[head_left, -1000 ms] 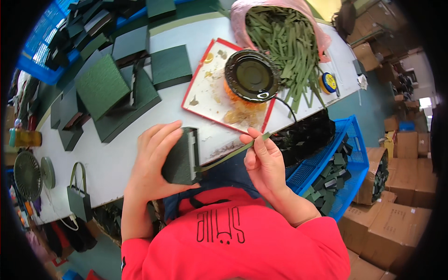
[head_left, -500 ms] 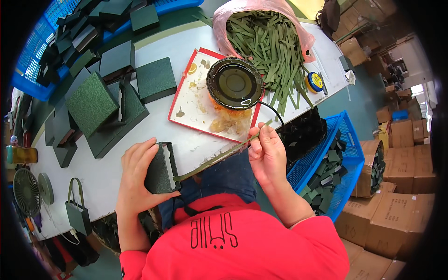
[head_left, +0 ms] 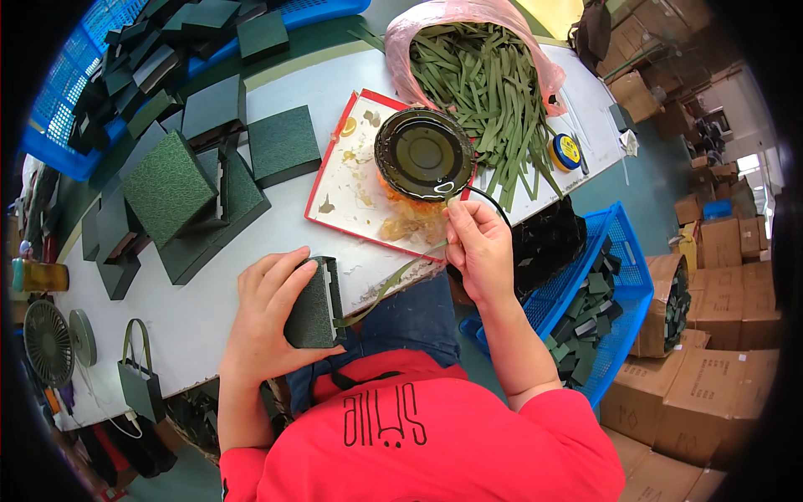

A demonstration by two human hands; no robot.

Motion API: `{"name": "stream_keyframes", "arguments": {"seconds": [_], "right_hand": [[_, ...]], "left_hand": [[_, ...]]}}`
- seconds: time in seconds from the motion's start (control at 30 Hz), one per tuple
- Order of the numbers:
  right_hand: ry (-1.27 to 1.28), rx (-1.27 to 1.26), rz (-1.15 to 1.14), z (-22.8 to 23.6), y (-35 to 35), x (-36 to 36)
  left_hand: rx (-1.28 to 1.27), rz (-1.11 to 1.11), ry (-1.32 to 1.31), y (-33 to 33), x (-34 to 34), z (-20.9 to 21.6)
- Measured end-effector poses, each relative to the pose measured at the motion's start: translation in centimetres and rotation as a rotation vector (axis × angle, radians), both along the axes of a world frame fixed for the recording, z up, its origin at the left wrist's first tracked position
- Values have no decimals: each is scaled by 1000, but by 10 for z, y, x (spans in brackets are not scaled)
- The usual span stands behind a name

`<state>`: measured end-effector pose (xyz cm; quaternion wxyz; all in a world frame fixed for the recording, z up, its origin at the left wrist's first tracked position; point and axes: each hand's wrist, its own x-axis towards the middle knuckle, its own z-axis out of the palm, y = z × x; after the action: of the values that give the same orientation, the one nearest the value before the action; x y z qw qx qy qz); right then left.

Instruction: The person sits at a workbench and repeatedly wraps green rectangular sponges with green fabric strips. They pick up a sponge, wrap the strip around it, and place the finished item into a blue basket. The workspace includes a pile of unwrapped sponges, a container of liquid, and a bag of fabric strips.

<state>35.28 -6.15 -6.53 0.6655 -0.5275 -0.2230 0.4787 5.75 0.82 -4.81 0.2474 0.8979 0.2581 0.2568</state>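
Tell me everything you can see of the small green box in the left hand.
The box is dark green, with a speckled, slightly rough face that looks like paper-covered board. Its right side shows a pale strip and dark edging. The left hand grips it tilted near the front edge of the table, fingers along its upper left, thumb below. A green strap runs from its lower right toward the right hand.

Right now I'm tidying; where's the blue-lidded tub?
In the head view, the tub is upper right, on the table, just right of the green strips.
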Motion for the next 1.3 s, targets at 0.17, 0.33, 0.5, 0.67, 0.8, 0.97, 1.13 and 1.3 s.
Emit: {"name": "stream_keyframes", "arguments": {"seconds": [0.17, 0.33, 0.5, 0.67, 0.8, 0.97, 1.13, 1.3], "right_hand": [[20, -26, -35, -1, 4, -2], [13, -48, -38, 0, 8, -2], [35, -42, -26, -1, 9, 2], [75, -35, -25, 5, 2, 1], [13, 9, 17, 12, -15, -12], [-66, -104, 384, 29, -28, -39], [81, -181, 577, 29, -17, -56], [105, -182, 615, 25, -8, -59]], "left_hand": [[5, 8, 11, -1, 0, 0], [9, 12, 16, -1, -1, 0], [6, -6, 40, -1, -3, -2], [11, -10, 47, 0, -3, -2], [11, -18, 7, 1, -4, -1], [-85, -100, -177, 4, 2, -1], [-124, -132, -195, 2, 2, 6], [-127, -146, -205, 2, 4, 7]]}}
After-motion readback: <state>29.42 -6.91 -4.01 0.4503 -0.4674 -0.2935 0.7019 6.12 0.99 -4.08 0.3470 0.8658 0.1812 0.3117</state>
